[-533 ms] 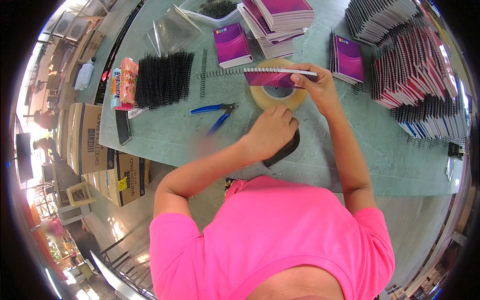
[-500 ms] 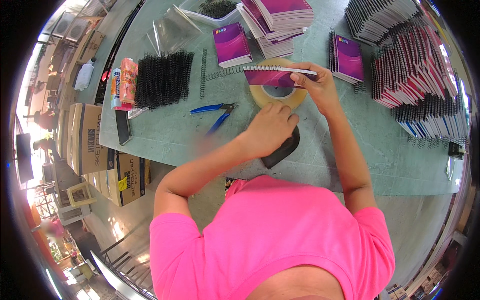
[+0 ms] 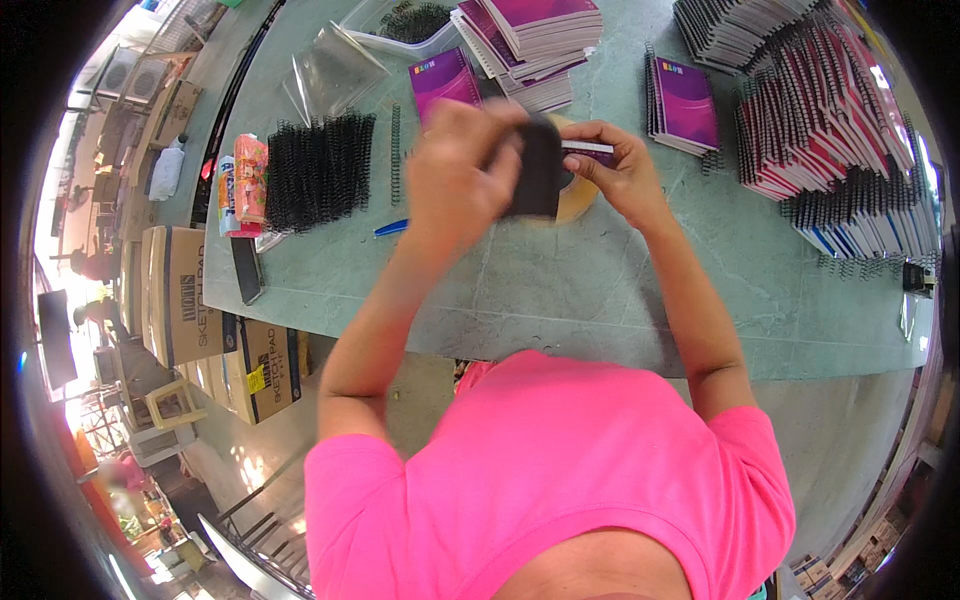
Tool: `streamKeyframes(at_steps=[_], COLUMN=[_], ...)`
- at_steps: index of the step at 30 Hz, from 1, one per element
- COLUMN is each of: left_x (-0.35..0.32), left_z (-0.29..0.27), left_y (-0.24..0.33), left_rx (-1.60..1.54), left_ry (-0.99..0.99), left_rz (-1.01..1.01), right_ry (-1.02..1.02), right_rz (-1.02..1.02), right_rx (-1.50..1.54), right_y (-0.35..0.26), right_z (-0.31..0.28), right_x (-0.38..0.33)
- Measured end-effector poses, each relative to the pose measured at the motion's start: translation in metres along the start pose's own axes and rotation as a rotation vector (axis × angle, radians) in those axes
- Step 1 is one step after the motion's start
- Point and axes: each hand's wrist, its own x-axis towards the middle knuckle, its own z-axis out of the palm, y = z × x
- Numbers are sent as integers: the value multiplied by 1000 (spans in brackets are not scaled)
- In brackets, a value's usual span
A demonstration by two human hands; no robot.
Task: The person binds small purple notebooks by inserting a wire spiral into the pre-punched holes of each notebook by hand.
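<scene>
My left hand, smeared by motion, is closed on a flat black piece with a rounded end. That piece stands upright over most of a purple notebook and hides the wire coil at its edge. The notebook's right end is pinched between the thumb and fingers of my right hand. Behind and below them lies a wide roll of clear tape, partly covered. Blue-handled cutters show only a handle tip beside my left wrist.
Black wire coils lie bunched at left, by a clear plastic sheet and a tub of coils. Purple notebooks are stacked at the back. Coil-bound notebooks pile up at right. Cartons stand beyond the table's left edge.
My left hand has lifted the black piece off the table and swung it up and left, in front of the notebook. My right hand keeps its grip on the notebook, nearly in place.
</scene>
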Motion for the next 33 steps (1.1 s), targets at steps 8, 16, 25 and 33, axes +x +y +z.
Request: streamKeyframes(at_steps=[8, 16, 25, 33], left_x=[8, -2, -52, 12], left_z=[2, 19, 36, 23], left_y=[13, 11, 31, 9], left_rx=[-98, -112, -206, 210], left_ry=[-11, -234, -629, -107], left_rz=[11, 91, -55, 258], right_ry=[-32, -60, -73, 0], right_rz=[52, 31, 64, -121], right_rx=[-6, -43, 18, 0], right_y=[5, 7, -2, -8], right_z=[-6, -11, -13, -3], right_x=[-5, -7, -3, -8])
